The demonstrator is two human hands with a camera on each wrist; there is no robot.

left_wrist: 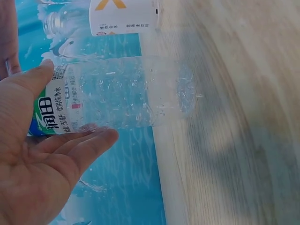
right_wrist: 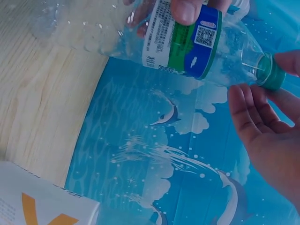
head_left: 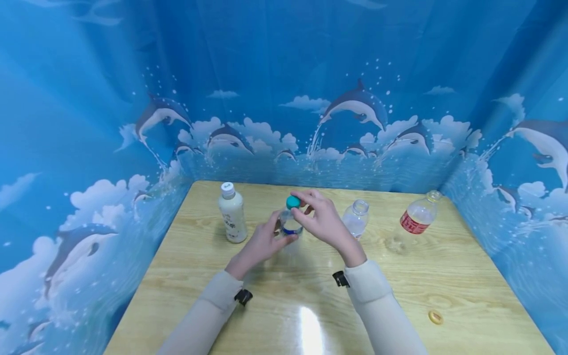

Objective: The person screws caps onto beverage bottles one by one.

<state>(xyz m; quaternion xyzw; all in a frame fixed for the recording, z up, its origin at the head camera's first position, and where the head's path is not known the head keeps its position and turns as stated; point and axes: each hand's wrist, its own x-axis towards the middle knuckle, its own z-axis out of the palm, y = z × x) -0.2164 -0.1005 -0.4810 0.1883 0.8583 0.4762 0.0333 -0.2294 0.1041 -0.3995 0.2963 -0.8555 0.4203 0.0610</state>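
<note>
A clear plastic water bottle (left_wrist: 122, 93) with a green, white and blue label (right_wrist: 187, 47) stands upright between my two hands. My left hand (head_left: 264, 240) holds it around the label, the thumb on one side and the fingers on the other. A green cap (head_left: 293, 202) sits on its neck. My right hand (head_left: 326, 222) pinches that cap between thumb and fingers, as the right wrist view also shows. The hands hide part of the bottle in the head view, and I cannot tell whether its base touches the table.
Left of my hands stands a cream-white bottle (head_left: 232, 217) with a white cap. To the right are an uncapped clear bottle (head_left: 355, 219) and a clear bottle with a red label (head_left: 414, 222). A small yellow ring (head_left: 435, 317) lies nearer on the wooden table (head_left: 275, 305). Dolphin-print curtains surround it.
</note>
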